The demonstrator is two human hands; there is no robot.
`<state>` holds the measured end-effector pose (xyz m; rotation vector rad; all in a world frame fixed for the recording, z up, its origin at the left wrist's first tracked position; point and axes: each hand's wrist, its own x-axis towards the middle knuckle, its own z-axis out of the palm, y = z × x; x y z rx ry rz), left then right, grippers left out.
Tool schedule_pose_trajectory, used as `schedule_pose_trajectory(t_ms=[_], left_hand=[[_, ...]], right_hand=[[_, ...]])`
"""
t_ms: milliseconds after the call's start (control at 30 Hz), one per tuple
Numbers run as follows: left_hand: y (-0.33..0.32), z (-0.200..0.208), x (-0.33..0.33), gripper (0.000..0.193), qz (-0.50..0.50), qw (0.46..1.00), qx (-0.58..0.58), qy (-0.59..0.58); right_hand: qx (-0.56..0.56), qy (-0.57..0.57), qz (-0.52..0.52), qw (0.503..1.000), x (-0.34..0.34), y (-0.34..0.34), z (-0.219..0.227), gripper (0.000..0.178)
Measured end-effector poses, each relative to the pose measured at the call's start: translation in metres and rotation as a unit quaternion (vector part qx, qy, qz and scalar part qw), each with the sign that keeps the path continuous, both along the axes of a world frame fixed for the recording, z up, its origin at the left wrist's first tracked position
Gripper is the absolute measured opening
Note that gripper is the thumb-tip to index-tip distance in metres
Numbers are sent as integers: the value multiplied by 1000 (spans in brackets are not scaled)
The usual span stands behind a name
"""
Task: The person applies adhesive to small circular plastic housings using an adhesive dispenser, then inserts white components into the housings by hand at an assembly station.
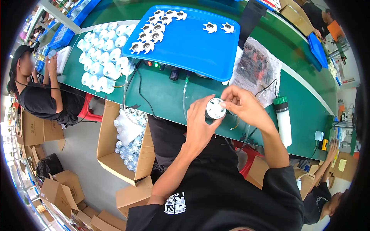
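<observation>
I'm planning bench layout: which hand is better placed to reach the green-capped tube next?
Likely the right hand: it is nearer the tube, while the left hand cups the white part.

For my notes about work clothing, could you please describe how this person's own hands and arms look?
The left hand and right hand wear no gloves. Short black sleeves leave the forearms bare, and no watch is visible.

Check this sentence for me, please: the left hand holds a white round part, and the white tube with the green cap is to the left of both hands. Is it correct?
Not quite: the side is wrong. The head view shows the white tube with the green cap to the right of both hands. The left hand does hold a white round part.
</observation>
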<state>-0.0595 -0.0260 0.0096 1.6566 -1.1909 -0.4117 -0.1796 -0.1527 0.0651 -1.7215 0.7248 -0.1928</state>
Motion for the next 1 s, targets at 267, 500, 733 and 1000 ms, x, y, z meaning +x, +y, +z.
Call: schedule_pose_trajectory(t_ms=[267,500,733,1000], left_hand=[[7,11,6,58,-9,1000,5,-19],[15,13,38,57,70,997,-7,-14],[-3,-10,94,67,152,986,60,32],[8,12,23,51,78,994,-72,-40]], right_hand=[[-255,-28,40,966,1,15,19,14],[-260,-116,-126,950,22,6,42,43],[-400,-72,-119,906,75,-96,37,24],[-693,79,114,707,104,-166,-3,17]])
